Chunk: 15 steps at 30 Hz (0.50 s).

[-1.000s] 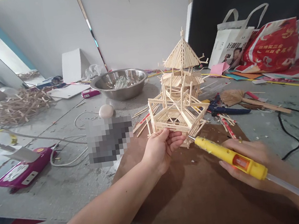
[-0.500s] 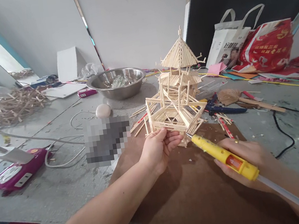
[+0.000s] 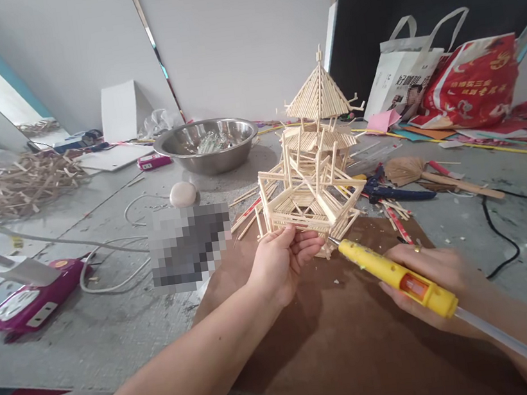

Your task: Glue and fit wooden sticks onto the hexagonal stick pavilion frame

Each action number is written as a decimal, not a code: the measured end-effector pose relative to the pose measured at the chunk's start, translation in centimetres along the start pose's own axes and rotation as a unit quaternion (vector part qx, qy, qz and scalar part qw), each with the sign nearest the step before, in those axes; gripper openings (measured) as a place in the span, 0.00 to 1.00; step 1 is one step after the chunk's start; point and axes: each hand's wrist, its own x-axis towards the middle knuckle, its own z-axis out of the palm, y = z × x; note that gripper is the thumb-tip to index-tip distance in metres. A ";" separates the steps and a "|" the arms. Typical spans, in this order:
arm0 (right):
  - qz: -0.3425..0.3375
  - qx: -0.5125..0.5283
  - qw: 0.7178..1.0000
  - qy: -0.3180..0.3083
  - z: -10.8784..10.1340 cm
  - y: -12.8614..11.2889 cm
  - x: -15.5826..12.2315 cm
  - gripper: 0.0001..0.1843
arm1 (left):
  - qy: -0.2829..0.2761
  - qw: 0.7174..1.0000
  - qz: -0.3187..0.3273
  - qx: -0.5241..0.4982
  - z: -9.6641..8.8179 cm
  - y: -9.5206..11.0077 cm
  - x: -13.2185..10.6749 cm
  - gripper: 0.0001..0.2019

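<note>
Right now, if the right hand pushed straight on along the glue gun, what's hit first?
Probably the lower edge of the stick pagoda, met by the glue gun nozzle first; the left hand lies almost in line, depth unclear.

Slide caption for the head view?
Left grip on a wooden-stick frame, right grip around a yellow hot-glue gun, its nozzle close by.

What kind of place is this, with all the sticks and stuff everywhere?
It looks like a craft workspace, maybe a workshop. The right hand holds a yellow hot glue gun, a stick pagoda model stands there, and coloured paper lies behind.
</note>
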 end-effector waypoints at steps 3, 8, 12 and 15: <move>-0.001 -0.001 1.000 0.000 0.0 0.0 0.0 0.06 | 0.001 1.000 -0.005 -0.004 0.0 0.0 0.0 0.16; -0.001 0.006 1.000 0.003 0.1 0.1 -0.1 0.05 | 0.007 1.000 -0.010 -0.007 0.1 0.0 -0.1 0.17; 0.002 0.009 1.000 0.004 0.2 0.1 -0.1 0.05 | 0.006 1.000 -0.008 -0.008 0.1 0.0 -0.1 0.17; 0.000 0.012 1.000 0.009 0.1 0.1 -0.1 0.05 | 0.005 1.000 -0.010 -0.009 0.1 0.0 0.0 0.16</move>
